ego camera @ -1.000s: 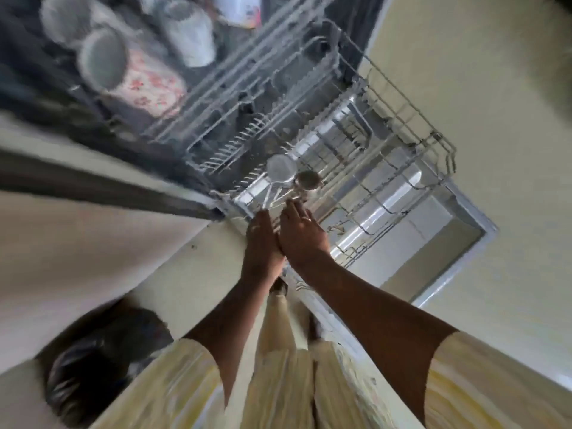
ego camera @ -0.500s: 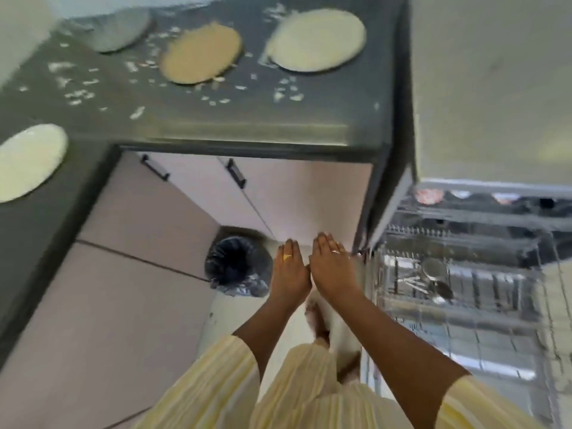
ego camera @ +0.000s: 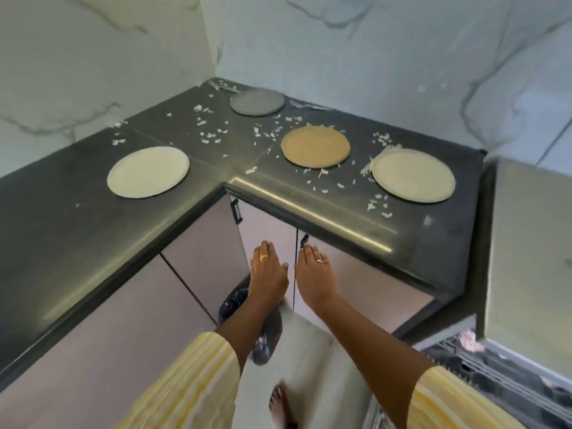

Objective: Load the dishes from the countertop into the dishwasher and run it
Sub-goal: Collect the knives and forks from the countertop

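Fingers (ego camera: 263, 252) straight, together, empty on left hand (ego camera: 267, 275) and right hand (ego camera: 312, 275), low before cabinets. Countertop (ego camera: 340, 218) beyond: cream plate (ego camera: 413, 174), white plate (ego camera: 148, 171), tan plate (ego camera: 315, 146), grey plate (ego camera: 257, 101) farthest. Likely stiff, breakable, lying flat: pinch at the rim.

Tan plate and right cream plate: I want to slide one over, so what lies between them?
Head view: a few white scraps on the dark counter lie between the tan plate and cream plate; nothing else.
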Motion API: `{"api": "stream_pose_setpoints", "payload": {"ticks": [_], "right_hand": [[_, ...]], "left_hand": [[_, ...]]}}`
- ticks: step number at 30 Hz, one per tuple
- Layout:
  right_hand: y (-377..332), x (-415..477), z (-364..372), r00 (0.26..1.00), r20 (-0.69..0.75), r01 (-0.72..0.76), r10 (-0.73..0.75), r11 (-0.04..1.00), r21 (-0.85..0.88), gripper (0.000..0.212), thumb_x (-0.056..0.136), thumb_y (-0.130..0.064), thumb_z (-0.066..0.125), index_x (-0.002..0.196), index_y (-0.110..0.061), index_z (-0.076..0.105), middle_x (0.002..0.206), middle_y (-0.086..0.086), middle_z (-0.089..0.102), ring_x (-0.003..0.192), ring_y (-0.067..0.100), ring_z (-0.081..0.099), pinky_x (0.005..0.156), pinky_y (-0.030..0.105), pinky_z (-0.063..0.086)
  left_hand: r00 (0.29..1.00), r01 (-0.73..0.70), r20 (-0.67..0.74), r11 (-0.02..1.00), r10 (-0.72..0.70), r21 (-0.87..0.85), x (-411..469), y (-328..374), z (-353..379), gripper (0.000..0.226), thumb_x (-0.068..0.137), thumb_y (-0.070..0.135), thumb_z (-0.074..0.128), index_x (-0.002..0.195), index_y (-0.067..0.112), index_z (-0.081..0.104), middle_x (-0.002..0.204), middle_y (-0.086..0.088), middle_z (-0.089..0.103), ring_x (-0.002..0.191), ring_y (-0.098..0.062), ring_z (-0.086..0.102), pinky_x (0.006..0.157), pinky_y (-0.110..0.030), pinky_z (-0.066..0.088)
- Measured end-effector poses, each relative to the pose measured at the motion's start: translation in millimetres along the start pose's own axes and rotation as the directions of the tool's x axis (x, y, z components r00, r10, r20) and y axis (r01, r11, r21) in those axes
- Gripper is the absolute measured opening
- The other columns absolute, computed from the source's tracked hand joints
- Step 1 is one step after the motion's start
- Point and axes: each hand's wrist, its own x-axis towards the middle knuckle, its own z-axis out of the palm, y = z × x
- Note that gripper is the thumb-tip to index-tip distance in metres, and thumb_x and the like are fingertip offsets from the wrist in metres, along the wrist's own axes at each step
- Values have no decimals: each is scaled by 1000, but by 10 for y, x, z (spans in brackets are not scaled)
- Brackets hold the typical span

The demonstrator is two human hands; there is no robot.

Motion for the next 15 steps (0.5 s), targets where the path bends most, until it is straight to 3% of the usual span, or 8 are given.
{"api": "stream_pose_setpoints", "payload": {"ticks": [5, 9, 15], "right_hand": [[198, 529, -198, 995, -72, -67, 69, 997, 39, 46, 99, -12, 36, 142, 2, 28, 148, 19, 30, 140, 28, 26, 115, 37, 20], [432, 817, -264, 970, -149, -172, 191, 976, 130, 26, 90, -7, 52, 114, -1, 57, 118, 17, 60, 116, 29, 55, 99, 36, 43], [949, 1266, -425, 923, -127, -342, 365, 924, 171, 26, 90, 0, 39, 107, -7, 57, 108, 12, 62, 101, 28, 60, 82, 34, 48]], "left_hand": [[995, -69, -78, 997, 66, -37, 614, 164, -206, 65, 99, 26, 41, 148, 2, 6, 156, -12, 6, 144, -27, 3, 118, -37, 5], [991, -120, -58, 992, 117, -42, 981, 340, -256, 64, 99, 26, 38, 148, 1, 5, 157, -12, 5, 145, -27, 0, 118, -36, 4], [990, -137, -27, 990, 136, -41, 1472, 595, -211, 65, 100, 28, 37, 148, 1, 3, 156, -12, 5, 145, -26, 1, 118, -36, 2]]}}
